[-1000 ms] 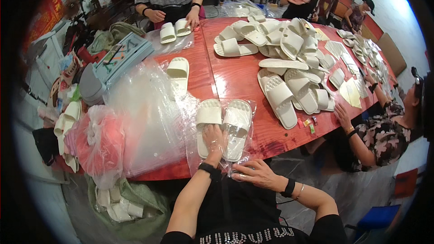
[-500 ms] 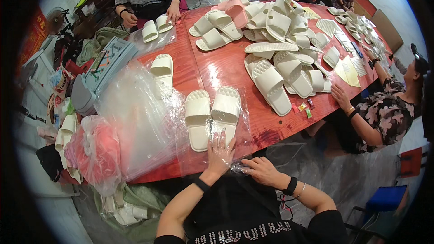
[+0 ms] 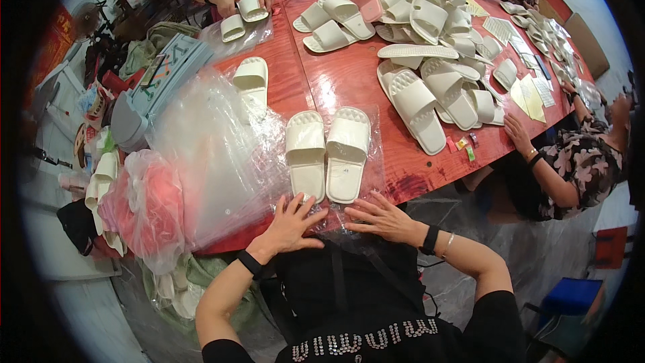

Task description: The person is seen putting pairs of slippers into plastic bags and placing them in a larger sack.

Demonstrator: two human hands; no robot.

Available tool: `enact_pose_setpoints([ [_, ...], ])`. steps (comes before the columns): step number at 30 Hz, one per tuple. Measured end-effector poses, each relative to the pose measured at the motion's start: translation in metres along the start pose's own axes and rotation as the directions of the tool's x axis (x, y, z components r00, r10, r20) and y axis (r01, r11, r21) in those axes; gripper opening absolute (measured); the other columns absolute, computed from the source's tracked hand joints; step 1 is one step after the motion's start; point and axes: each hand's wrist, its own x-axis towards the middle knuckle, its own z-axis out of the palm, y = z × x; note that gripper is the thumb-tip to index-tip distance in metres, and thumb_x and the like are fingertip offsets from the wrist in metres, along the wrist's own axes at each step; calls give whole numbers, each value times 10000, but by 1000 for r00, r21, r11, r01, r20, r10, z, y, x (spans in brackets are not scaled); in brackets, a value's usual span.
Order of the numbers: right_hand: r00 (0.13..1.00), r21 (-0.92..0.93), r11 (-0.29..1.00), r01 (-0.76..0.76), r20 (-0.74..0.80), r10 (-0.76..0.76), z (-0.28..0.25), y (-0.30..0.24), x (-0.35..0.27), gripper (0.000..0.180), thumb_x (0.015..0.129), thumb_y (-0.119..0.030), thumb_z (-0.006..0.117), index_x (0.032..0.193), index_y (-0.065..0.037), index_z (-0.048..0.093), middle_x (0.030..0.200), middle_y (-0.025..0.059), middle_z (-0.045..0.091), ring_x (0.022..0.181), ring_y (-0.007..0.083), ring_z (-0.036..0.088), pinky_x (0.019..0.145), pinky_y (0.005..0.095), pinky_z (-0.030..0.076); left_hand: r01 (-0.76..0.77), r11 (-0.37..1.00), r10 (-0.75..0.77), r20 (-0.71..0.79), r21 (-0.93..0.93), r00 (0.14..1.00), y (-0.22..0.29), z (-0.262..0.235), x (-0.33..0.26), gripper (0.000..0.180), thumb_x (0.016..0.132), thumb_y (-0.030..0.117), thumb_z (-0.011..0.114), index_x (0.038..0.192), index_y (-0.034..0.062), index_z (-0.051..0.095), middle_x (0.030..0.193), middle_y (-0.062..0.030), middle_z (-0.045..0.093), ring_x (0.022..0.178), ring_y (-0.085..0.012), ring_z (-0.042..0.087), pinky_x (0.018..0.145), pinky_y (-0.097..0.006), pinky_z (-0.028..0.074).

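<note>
A pair of off-white slide slippers lies side by side before me, toes pointing away: the left slipper [image 3: 306,156] and the right slipper [image 3: 348,151]. A clear plastic bag [image 3: 375,173] spreads around them; whether they are inside it or on top I cannot tell. My left hand [image 3: 289,227] is open at the heel of the left slipper, fingers spread over the plastic. My right hand [image 3: 385,220] is open too, its fingertips near the right slipper's heel and on the bag's near edge. A single slipper [image 3: 251,82] lies farther off on the left.
Clear plastic bags [image 3: 208,154] are stacked to my left, beside a pink bundle in plastic [image 3: 149,205] and a grey-blue plastic stool [image 3: 161,87]. A slipper pile [image 3: 443,74] covers the right of the red table [image 3: 285,47]. Small coloured clips [image 3: 462,144] lie near a co-worker's hand [image 3: 517,133].
My left hand has come off the right slipper and moved left. My right hand has spread its fingers and moved up to the heels. The far co-worker's hands now hold a slipper.
</note>
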Motion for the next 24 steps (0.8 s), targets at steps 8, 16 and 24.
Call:
enact_pose_setpoints([
  [8,988,68,997,39,-154,-29,42,16,15,383,786,-191,501,1167,-208,463,1326,-6,389,1256,193,318,1057,474,186,14,943,-25,29,333,999,-17,28,-43,756,610,371,727,1285,248,410,1345,-91,353,1259,-299,281,1010,-555,177],
  [16,866,746,648,-156,-211,452,33,22,40,184,886,-217,465,862,-52,543,932,152,564,970,321,500,930,429,349,129,990,-118,-154,64,981,-22,27,-45,505,666,230,691,1141,168,532,1236,-97,447,1168,-273,382,942,-455,291],
  [24,541,664,440,-605,-63,838,44,24,61,210,849,-272,466,994,-129,516,626,194,577,579,380,583,523,504,444,280,69,-691,157,-957,705,-27,-12,14,103,783,24,534,884,4,530,647,-25,534,547,-110,535,482,-214,424],
])
